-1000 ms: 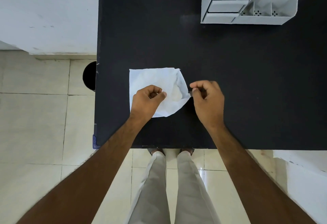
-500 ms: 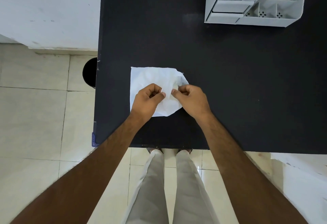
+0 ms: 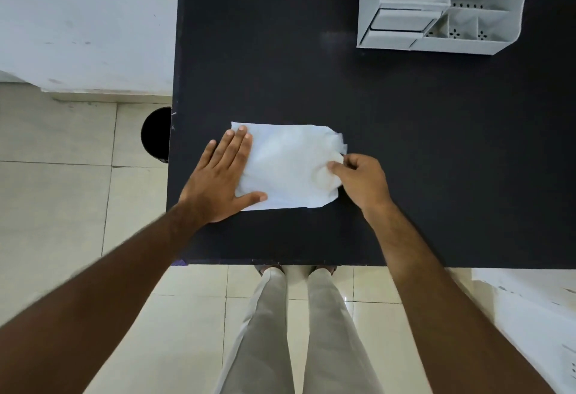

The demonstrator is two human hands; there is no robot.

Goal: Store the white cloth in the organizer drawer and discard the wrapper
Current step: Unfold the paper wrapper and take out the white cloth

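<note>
On wrapper (image 3: 286,166), left hand (image 3: 218,181) newly flat.

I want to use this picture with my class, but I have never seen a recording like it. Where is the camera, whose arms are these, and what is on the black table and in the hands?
There is no machine here. The one picture comes from a camera worn on a person's head, looking down, so the arms and the trouser legs below are that person's own.

On the black table lies a white packet, seemingly the wrapper with the cloth inside; the picture does not let me tell the two apart. The left hand lies flat and open on the packet's left end, pressing it down. The right hand pinches the packet's crumpled right end between thumb and fingers.

At the far right of the table stands a white organizer with a shut drawer and open compartments. A dark round object, perhaps a bin, stands on the floor to the left.
</note>
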